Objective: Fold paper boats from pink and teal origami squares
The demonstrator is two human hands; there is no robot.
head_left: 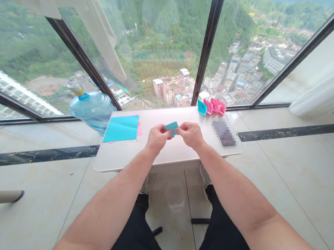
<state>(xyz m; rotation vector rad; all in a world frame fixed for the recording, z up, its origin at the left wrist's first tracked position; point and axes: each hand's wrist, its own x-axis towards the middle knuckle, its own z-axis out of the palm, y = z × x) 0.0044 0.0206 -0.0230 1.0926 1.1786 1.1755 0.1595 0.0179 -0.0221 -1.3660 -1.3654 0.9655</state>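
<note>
A small folded piece of blue paper [171, 127] is held up between my two hands, over the middle of the low white table [176, 150]. My left hand [157, 137] is closed on its left edge, thumb on the near face. On the other side, my right hand [192, 134] pinches the right corner with thumb and index finger. Flat on the table to the left lies a blue paper sheet [122, 128], with a pink sheet [140, 128] showing from under it.
At the table's far right edge stand several folded pink paper shapes [215, 106] beside a folded blue one [202, 107]. A phone [224, 133], partly blurred, lies near the right end. A large water bottle [93, 109] stands on the floor behind the left end, by the window.
</note>
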